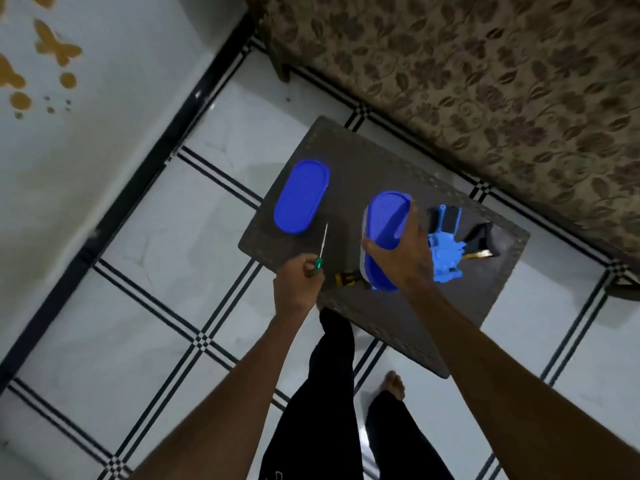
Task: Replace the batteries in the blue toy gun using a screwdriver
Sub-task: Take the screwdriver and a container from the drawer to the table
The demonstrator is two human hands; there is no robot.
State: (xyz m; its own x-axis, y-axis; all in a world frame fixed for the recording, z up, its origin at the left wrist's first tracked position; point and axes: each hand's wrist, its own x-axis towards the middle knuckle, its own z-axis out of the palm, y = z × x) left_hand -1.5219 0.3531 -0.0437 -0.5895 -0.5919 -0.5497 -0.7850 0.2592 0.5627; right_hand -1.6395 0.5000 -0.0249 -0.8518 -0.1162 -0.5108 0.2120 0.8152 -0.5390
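Blue toy gun (pixel 445 251) lies flat on the dark tabletop (pixel 363 161), toward the right side, just beside the right hand (pixel 403 251) and not held by anyone. Beyond it, touching or nearly so, sit dark parts (pixel 479 233) w/ a yellowish strip; can't tell if that's a cover, a battery holder or sth else. Whether the gun's battery hatch is open or screwed down isn't readable from the head cam, too small & blurred. Left hand (pixel 299 282) has its fingers curled tight round the green handle of a screwdriver (pixel 320 249), shaft pointing up and away over the tabletop, tip not on any screw. Right hand's fingers are spread and clamped across a blue oval lid (pixel 384 230) that sits on, or is coming off, a pale container; can't say which. A second blue oval lid (pixel 301 197) lies further left on the tabletop, well apart from the gun. A small yellow-and-black item (pixel 346 278) lies near the tabletop's front edge btw the two hands, possibly batteries, not certain. My read: early stage. Tool is in hand, gun is untouched, no loose screws or removed batteries visible. Left to do, prob.: free the right hand, steady the gun, undo the hatch, swap cells, close and re-screw.
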